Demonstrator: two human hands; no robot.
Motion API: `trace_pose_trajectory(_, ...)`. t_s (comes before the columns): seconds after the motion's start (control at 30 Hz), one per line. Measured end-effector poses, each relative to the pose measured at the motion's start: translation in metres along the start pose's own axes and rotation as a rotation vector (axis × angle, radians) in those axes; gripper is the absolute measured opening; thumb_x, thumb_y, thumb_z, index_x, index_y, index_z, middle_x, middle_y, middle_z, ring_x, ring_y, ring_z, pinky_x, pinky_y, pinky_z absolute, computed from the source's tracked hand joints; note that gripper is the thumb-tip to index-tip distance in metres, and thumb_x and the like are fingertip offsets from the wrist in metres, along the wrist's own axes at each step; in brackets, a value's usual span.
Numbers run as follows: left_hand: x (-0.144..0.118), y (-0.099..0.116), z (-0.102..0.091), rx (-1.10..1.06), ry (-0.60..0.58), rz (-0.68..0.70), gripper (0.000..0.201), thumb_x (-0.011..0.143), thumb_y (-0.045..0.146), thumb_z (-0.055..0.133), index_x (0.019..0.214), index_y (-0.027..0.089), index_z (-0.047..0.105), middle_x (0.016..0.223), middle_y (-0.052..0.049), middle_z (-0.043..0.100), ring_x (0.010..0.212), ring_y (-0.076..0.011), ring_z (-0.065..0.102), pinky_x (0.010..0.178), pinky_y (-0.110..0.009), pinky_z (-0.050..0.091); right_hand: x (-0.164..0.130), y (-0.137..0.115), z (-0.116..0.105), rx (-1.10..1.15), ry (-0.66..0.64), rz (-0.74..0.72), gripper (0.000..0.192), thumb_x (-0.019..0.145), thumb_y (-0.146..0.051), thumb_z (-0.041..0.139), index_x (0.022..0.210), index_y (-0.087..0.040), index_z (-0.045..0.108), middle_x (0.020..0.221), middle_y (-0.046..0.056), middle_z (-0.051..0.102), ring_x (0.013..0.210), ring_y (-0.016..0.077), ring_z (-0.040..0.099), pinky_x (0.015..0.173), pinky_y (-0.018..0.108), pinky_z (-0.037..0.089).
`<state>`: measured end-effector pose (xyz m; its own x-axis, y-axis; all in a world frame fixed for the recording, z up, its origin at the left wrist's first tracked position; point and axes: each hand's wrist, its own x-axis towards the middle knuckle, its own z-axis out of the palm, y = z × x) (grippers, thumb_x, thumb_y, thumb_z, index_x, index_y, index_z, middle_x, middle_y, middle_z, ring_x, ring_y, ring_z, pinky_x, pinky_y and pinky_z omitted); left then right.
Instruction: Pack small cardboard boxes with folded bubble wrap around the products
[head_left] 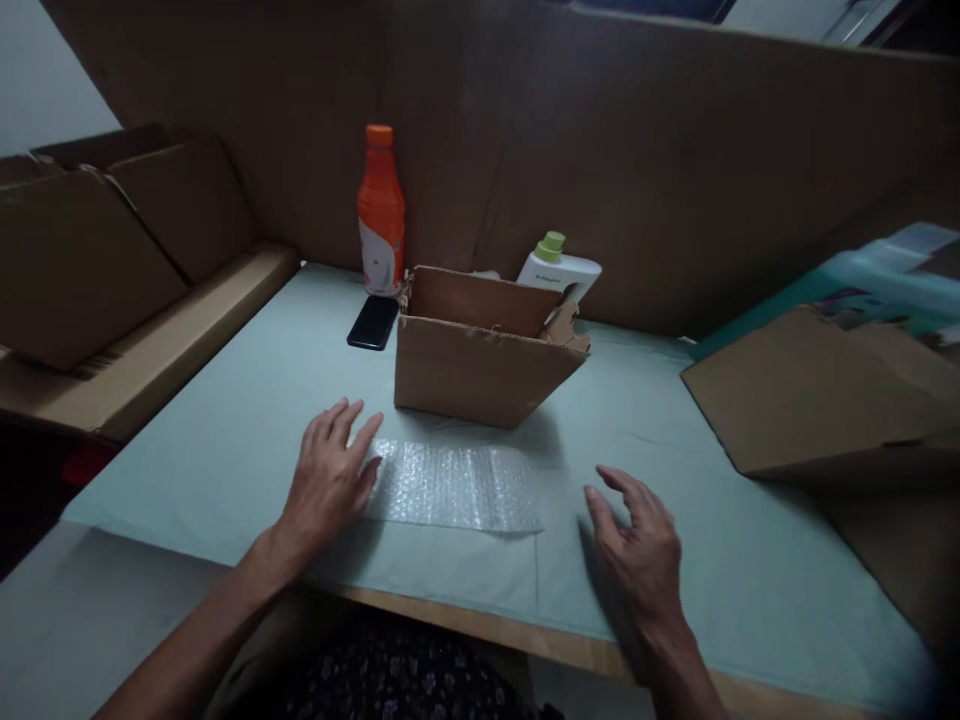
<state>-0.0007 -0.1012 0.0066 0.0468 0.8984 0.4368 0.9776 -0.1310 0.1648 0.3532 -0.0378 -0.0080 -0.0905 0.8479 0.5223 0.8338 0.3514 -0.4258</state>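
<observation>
Both hands were spread, left hand [330,478] flat on the bubble wrap [450,487], right hand [637,545] beside it; the cardboard box [484,350] remained unwrapped.

Single head-worn view, looking forward and steeply down from above the near table [225,470] edge, close over both forearms, facing a cardboard wall [675,180] at the far side, pale table covering filling most of frame

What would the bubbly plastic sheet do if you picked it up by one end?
The bubble wrap would probably flop and droop, since it is a thin clear sheet lying flat on the table. It likely weighs very little. The left hand rests on its end; pushed, it may slide or wrinkle rather than roll.
</observation>
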Motion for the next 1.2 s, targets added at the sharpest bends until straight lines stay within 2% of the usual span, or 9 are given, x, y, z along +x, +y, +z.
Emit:
trace_pose_trajectory(0.17, -0.028, 0.043, 0.01, -0.113, -0.231, 0.183, 0.046, 0.091, 0.027, 0.06, 0.136, 0.02, 0.055, 0.147, -0.016, 0.053, 0.14, -0.0373, 0.043, 0.115, -0.063, 0.033, -0.001, -0.077, 0.032, 0.084, -0.397, -0.525, 0.036, 0.095, -0.018, 0.051, 0.129, -0.018, 0.062, 0.138, 0.014, 0.062, 0.127, 0.0275, 0.056, 0.101, 0.046, 0.049)
trace_pose_trajectory(0.27, -0.035, 0.042, 0.016, -0.151, -0.402, 0.178, 0.05, 0.094, 0.032, 0.058, 0.143, 0.021, 0.05, 0.151, -0.014, 0.051, 0.142, -0.0368, 0.042, 0.116, -0.069, 0.028, -0.003, -0.089, 0.05, 0.039, -0.594, -0.62, 0.038, 0.094, -0.018, 0.054, 0.131, -0.019, 0.062, 0.144, 0.013, 0.058, 0.132, 0.0289, 0.053, 0.102, 0.047, 0.048)
trace_pose_trajectory(0.43, -0.049, 0.025, 0.016, -0.261, -0.449, 0.174, 0.055, 0.099, 0.039, 0.053, 0.151, 0.025, 0.039, 0.161, -0.011, 0.037, 0.151, -0.0351, 0.028, 0.119, -0.069, 0.023, -0.016, -0.015, 0.027, -0.034, -0.492, -0.507, 0.038, 0.098, -0.03, 0.052, 0.135, -0.022, 0.061, 0.143, 0.012, 0.06, 0.13, 0.0295, 0.055, 0.097, 0.05, 0.05)
trace_pose_trajectory(0.57, -0.046, 0.019, 0.01, -0.399, -0.326, 0.131, 0.053, 0.099, 0.037, 0.054, 0.15, 0.03, 0.039, 0.158, -0.01, 0.043, 0.149, -0.0338, 0.034, 0.117, -0.067, 0.03, -0.012, 0.033, -0.005, -0.031, -0.358, -0.304, 0.03, 0.097, -0.04, 0.054, 0.117, -0.024, 0.069, 0.127, 0.01, 0.07, 0.119, 0.0324, 0.064, 0.091, 0.053, 0.054)
trace_pose_trajectory(0.7, 0.005, 0.002, 0.009, -0.579, -0.12, -0.078, 0.06, 0.096, 0.032, 0.055, 0.152, 0.029, 0.033, 0.154, -0.012, 0.046, 0.142, -0.0302, 0.043, 0.114, -0.056, 0.041, 0.029, 0.021, -0.004, 0.178, -0.382, -0.059, 0.042, 0.094, -0.046, 0.056, 0.131, -0.026, 0.06, 0.134, 0.011, 0.066, 0.118, 0.0297, 0.065, 0.091, 0.047, 0.057)
trace_pose_trajectory(0.8, 0.062, -0.008, 0.022, -0.731, -0.053, -0.312, 0.073, 0.088, 0.031, 0.06, 0.154, 0.024, 0.03, 0.155, -0.015, 0.042, 0.138, -0.0327, 0.047, 0.108, -0.053, 0.047, 0.075, -0.005, 0.022, 0.338, -0.442, 0.048, 0.059, 0.088, -0.051, 0.059, 0.137, -0.02, 0.052, 0.134, 0.015, 0.064, 0.116, 0.0303, 0.065, 0.087, 0.043, 0.058)
trace_pose_trajectory(0.9, 0.094, -0.008, 0.041, -0.913, -0.07, -0.406, 0.075, 0.082, 0.028, 0.059, 0.152, 0.021, 0.033, 0.148, -0.015, 0.049, 0.128, -0.0312, 0.055, 0.099, -0.048, 0.053, 0.101, -0.019, 0.051, 0.419, -0.469, 0.127, 0.062, 0.079, -0.054, 0.061, 0.126, -0.015, 0.056, 0.113, 0.016, 0.072, 0.093, 0.0292, 0.071, 0.076, 0.041, 0.059)
trace_pose_trajectory(1.03, 0.062, 0.004, 0.058, -0.856, 0.02, -0.382, 0.052, 0.085, 0.028, 0.054, 0.135, 0.017, 0.052, 0.119, -0.013, 0.065, 0.109, -0.0278, 0.064, 0.094, -0.045, 0.055, 0.082, -0.011, 0.066, 0.389, -0.383, 0.172, 0.045, 0.077, -0.052, 0.059, 0.106, -0.017, 0.064, 0.093, 0.011, 0.075, 0.08, 0.0272, 0.071, 0.068, 0.036, 0.058)
trace_pose_trajectory(1.2, 0.017, 0.011, 0.057, -0.702, 0.051, -0.36, 0.04, 0.087, 0.033, 0.056, 0.125, 0.023, 0.061, 0.098, -0.01, 0.068, 0.099, -0.0296, 0.066, 0.088, -0.044, 0.057, 0.054, -0.006, 0.061, 0.392, -0.369, 0.11, 0.036, 0.08, -0.05, 0.055, 0.088, -0.019, 0.071, 0.084, 0.011, 0.075, 0.081, 0.0298, 0.07, 0.074, 0.04, 0.058)
